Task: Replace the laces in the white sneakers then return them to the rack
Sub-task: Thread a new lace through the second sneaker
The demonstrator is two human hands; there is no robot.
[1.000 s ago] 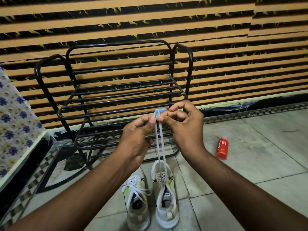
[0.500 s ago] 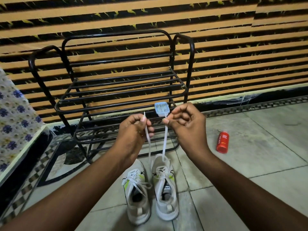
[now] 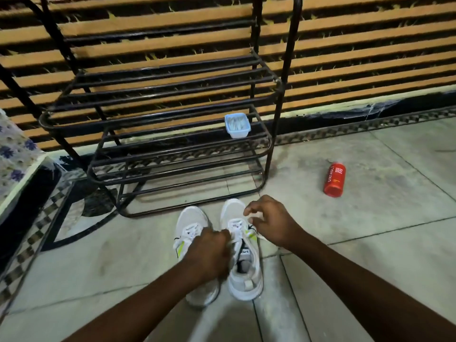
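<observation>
- Head view: the white sneakers (image 3: 190,218) stand side by side on the tiled floor (image 3: 370,243), toes towards the rack (image 3: 288,45), heels towards the person.
- The toes stop just short of the rack's bottom front bar, with a narrow strip of tile between them.
- The sneaker on the right side has its laces (image 3: 237,225) loose over the tongue.
- The left hand (image 3: 207,253) sits low between the two shoes, knuckles up and fingers curled tight at those laces. It is blurred, so the exact hold is unclear.
- The right hand (image 3: 274,223) hovers over the same sneaker's forefoot, wrist raised, fingers bent and apart. Whether the tips pinch a lace cannot be told.
- Both forearms reach in from the bottom edge and converge on the shoes.
- Bare tile lies to the right of the shoes and nearer the person.
- A small blue tub (image 3: 237,125) stands at the right end of the rack's lower shelf.
- A red bottle (image 3: 334,179) lies on its side on the floor, well apart to the right.
- A flowered cloth (image 3: 14,154) borders the left edge, and a slatted wall (image 3: 370,45) stands behind the rack.
</observation>
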